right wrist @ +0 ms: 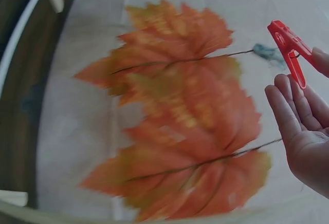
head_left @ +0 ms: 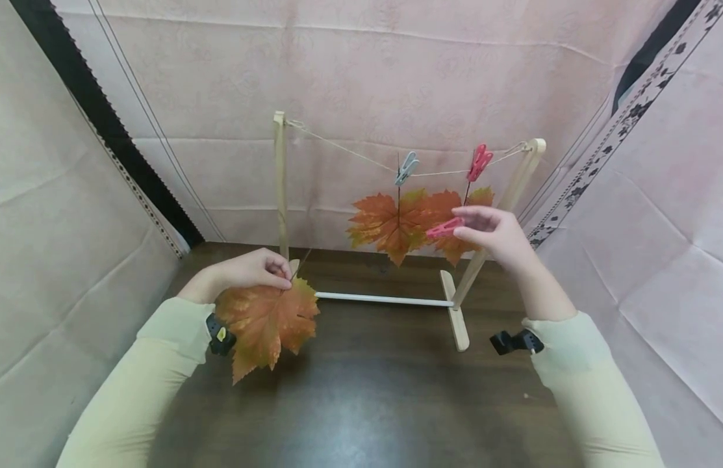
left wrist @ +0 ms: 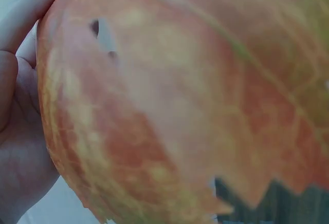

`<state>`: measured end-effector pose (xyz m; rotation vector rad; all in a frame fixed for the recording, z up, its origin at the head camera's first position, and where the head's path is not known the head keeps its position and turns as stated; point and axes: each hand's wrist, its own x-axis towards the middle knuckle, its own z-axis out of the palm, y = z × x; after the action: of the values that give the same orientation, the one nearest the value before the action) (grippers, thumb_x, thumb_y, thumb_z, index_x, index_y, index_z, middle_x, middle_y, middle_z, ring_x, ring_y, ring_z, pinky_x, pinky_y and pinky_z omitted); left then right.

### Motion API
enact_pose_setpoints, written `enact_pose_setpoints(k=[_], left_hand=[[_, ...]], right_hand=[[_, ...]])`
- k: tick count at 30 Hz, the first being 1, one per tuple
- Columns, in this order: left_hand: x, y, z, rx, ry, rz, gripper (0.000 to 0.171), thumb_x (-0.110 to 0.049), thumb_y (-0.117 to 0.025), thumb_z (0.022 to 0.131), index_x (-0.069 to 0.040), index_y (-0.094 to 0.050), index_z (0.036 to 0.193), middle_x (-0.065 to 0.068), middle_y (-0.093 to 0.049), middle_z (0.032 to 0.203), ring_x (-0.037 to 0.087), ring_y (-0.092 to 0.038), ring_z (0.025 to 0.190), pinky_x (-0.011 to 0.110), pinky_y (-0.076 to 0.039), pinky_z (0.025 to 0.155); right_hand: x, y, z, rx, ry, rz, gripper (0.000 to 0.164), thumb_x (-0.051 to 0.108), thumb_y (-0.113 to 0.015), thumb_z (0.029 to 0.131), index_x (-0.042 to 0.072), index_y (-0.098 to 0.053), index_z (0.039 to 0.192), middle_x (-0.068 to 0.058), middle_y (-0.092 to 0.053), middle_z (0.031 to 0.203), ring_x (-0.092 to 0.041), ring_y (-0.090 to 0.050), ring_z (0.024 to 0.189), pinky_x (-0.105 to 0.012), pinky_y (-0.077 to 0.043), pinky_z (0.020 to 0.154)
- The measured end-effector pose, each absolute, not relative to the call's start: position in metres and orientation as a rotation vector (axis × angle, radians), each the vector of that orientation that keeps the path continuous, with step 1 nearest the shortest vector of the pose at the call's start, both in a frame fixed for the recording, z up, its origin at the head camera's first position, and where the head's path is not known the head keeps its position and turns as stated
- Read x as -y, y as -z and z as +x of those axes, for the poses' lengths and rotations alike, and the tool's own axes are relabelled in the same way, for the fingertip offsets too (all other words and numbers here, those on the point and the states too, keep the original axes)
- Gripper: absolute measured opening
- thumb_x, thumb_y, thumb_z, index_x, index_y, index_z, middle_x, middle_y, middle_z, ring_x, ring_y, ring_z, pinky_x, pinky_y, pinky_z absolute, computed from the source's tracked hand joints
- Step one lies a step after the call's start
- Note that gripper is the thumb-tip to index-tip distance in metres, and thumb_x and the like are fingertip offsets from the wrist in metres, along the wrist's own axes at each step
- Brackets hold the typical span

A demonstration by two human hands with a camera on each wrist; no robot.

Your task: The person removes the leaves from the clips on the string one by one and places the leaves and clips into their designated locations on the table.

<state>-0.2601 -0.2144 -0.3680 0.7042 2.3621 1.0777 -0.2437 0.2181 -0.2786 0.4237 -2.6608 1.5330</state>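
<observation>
My left hand (head_left: pixel 260 270) pinches an orange artificial maple leaf (head_left: pixel 273 320) near the base of its stem, low by the stand's left post. In the left wrist view that leaf (left wrist: pixel 169 95) covers most of the picture. Between thumb and fingers my right hand (head_left: pixel 492 231) holds a red clothespin (head_left: pixel 445 228), in front of the hanging leaves. Two similar leaves hang from a string (head_left: pixel 349 151): one leaf (head_left: pixel 390 221) under a light blue clothespin (head_left: pixel 406 169), the other (head_left: pixel 449 207) under a second red clothespin (head_left: pixel 480 162). The right hand partly hides the latter leaf.
The string runs between a left wooden post (head_left: pixel 281 188) and a right wooden post (head_left: pixel 521 175). A white rod (head_left: pixel 384 299) joins them low down, and a wooden foot (head_left: pixel 456 312) lies on the dark table (head_left: pixel 349 403). Pale cloth (head_left: pixel 455 84) hangs behind and at both sides.
</observation>
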Motion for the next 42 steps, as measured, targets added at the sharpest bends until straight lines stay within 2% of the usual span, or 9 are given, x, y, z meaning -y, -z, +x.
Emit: enact_pose_setpoints(k=[6,10,13,18,22,26,35,39,42], left_hand=[[0.217,0.390,-0.256,-2.319,-1.053,0.728,0.014,-0.020,-0.066,0.087,-0.006,-0.065,0.087,-0.002,-0.062,0.075,0.011,-0.052,0.069,0.027,-0.046,0.067],[0.220,0.403,-0.251,-2.261,-1.036,0.761,0.014,-0.017,-0.065,0.087,-0.002,-0.065,0.086,-0.002,-0.063,0.075,0.008,-0.052,0.067,0.023,-0.046,0.064],[0.223,0.412,-0.248,-2.197,-1.026,0.777,0.014,-0.013,-0.065,0.087,0.001,-0.064,0.086,-0.001,-0.062,0.074,0.005,-0.051,0.066,0.021,-0.044,0.062],[0.225,0.425,-0.244,-2.100,-1.002,0.785,0.014,-0.009,-0.065,0.086,0.005,-0.063,0.085,-0.003,-0.058,0.072,0.004,-0.048,0.064,0.019,-0.043,0.061],[0.223,0.438,-0.242,-2.069,-0.988,0.755,0.014,-0.006,-0.065,0.085,0.008,-0.062,0.084,-0.005,-0.054,0.068,0.003,-0.046,0.062,0.018,-0.041,0.060],[0.220,0.450,-0.239,-2.074,-0.945,0.730,0.013,-0.003,-0.065,0.084,0.009,-0.062,0.082,-0.005,-0.053,0.066,0.003,-0.045,0.061,0.018,-0.041,0.060],[0.216,0.473,-0.232,-2.119,-0.904,0.727,0.012,-0.001,-0.067,0.081,0.009,-0.062,0.078,-0.004,-0.055,0.067,0.004,-0.045,0.061,0.019,-0.041,0.059],[0.212,0.485,-0.231,-2.209,-0.841,0.755,0.009,-0.001,-0.069,0.079,0.005,-0.063,0.076,-0.005,-0.055,0.067,0.003,-0.045,0.061,0.018,-0.040,0.058],[0.209,0.493,-0.230,-2.353,-0.732,0.765,0.010,-0.005,-0.071,0.077,-0.003,-0.064,0.072,-0.007,-0.053,0.065,0.002,-0.044,0.060,0.020,-0.039,0.057]], right_hand=[[-0.241,0.320,-0.237,2.740,-1.541,0.416,0.041,0.020,-0.066,0.087,-0.006,-0.058,0.118,0.026,-0.064,0.083,0.005,-0.061,0.081,-0.013,-0.046,0.076],[-0.258,0.349,-0.233,2.763,-1.583,0.402,0.042,0.014,-0.067,0.086,-0.011,-0.055,0.118,0.022,-0.066,0.085,0.005,-0.062,0.081,-0.014,-0.048,0.076],[-0.269,0.367,-0.230,2.792,-1.607,0.388,0.044,0.013,-0.068,0.085,-0.012,-0.054,0.119,0.012,-0.069,0.090,0.006,-0.063,0.082,-0.015,-0.050,0.075],[-0.282,0.390,-0.227,2.847,-1.616,0.352,0.045,0.014,-0.067,0.086,-0.012,-0.054,0.120,-0.016,-0.069,0.103,0.006,-0.062,0.083,-0.016,-0.050,0.076],[-0.290,0.410,-0.222,2.855,-1.631,0.338,0.043,0.013,-0.066,0.086,-0.012,-0.054,0.119,-0.026,-0.065,0.108,0.006,-0.062,0.084,-0.017,-0.050,0.076],[-0.296,0.433,-0.217,2.854,-1.678,0.314,0.042,0.012,-0.067,0.085,-0.013,-0.055,0.117,-0.030,-0.063,0.109,0.004,-0.062,0.084,-0.018,-0.050,0.076],[-0.305,0.468,-0.215,2.913,-1.673,0.237,0.042,0.013,-0.068,0.084,-0.012,-0.055,0.116,-0.025,-0.066,0.104,0.003,-0.062,0.082,-0.024,-0.052,0.078],[-0.310,0.479,-0.212,2.903,-1.722,0.200,0.042,0.011,-0.067,0.084,-0.014,-0.053,0.115,-0.025,-0.066,0.104,0.002,-0.062,0.081,-0.022,-0.051,0.076],[-0.312,0.489,-0.209,2.906,-1.745,0.176,0.042,0.009,-0.067,0.084,-0.015,-0.053,0.115,-0.026,-0.065,0.105,0.002,-0.062,0.081,-0.019,-0.050,0.074]])
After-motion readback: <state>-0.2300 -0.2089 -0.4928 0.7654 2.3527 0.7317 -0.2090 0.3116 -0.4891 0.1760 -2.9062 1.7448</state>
